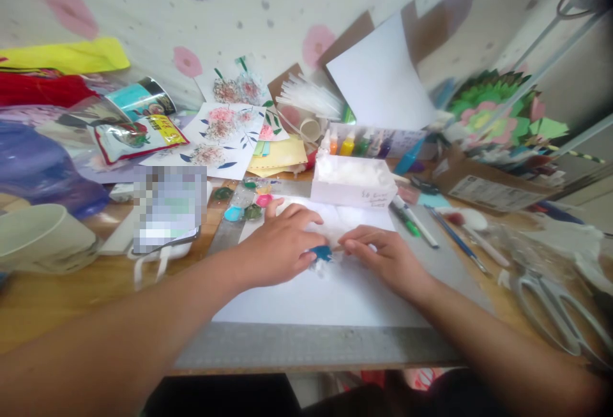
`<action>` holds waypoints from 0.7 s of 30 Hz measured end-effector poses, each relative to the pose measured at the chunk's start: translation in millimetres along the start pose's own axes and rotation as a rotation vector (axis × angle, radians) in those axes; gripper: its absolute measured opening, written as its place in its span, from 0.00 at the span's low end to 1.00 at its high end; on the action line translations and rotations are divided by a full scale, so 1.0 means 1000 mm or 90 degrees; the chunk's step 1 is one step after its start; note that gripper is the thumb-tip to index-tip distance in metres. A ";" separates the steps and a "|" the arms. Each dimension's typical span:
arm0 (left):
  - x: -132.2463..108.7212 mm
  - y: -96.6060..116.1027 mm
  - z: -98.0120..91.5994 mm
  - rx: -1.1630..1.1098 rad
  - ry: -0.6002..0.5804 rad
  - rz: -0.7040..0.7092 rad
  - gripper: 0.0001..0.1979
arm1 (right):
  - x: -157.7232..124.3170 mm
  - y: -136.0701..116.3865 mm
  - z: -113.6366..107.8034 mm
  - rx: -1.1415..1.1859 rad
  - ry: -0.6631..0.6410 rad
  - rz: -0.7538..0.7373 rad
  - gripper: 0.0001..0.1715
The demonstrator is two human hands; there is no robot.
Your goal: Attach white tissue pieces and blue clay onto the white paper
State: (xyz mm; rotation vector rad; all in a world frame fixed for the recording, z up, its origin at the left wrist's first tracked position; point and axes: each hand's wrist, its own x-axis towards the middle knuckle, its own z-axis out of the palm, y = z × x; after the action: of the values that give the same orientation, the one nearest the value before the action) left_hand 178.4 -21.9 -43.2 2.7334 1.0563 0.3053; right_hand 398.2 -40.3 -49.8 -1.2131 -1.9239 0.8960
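A small blue piece (322,253) with ragged white bits along its lower edge is over a white sheet of paper (306,305). My left hand (280,244) reaches over the sheet, its thumb and forefinger closed at the left edge of the blue piece and its other fingers curved apart. From the other side comes my right hand (383,254), thumb and forefinger pinched together close to the blue piece. What the right fingertips hold is too small and blurred to make out. Just behind the hands stands a white box (352,192) filled with white fluffy material.
A grey cutting mat (287,345) lies under the paper. Paint blobs (234,214), a phone (170,209) and a white cup (45,238) are to the left. Pens (407,218), a paintbrush (457,238) and scissors (550,308) lie right. Paint bottles (347,144) stand behind the box.
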 end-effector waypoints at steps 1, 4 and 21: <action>0.000 0.000 0.000 0.003 -0.002 -0.002 0.13 | 0.000 0.001 0.000 -0.008 -0.002 0.004 0.12; -0.001 0.000 -0.001 0.007 -0.015 -0.005 0.13 | -0.002 0.002 0.000 -0.011 0.000 0.015 0.13; -0.001 0.002 -0.003 -0.018 -0.021 0.025 0.11 | 0.008 0.005 -0.004 0.025 0.036 0.028 0.13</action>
State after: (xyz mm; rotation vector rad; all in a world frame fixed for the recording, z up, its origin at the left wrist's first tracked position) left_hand 177.8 -23.7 -40.5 2.7266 0.9830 0.2777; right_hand 401.2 -30.6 -50.1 -1.2488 -1.8337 0.9074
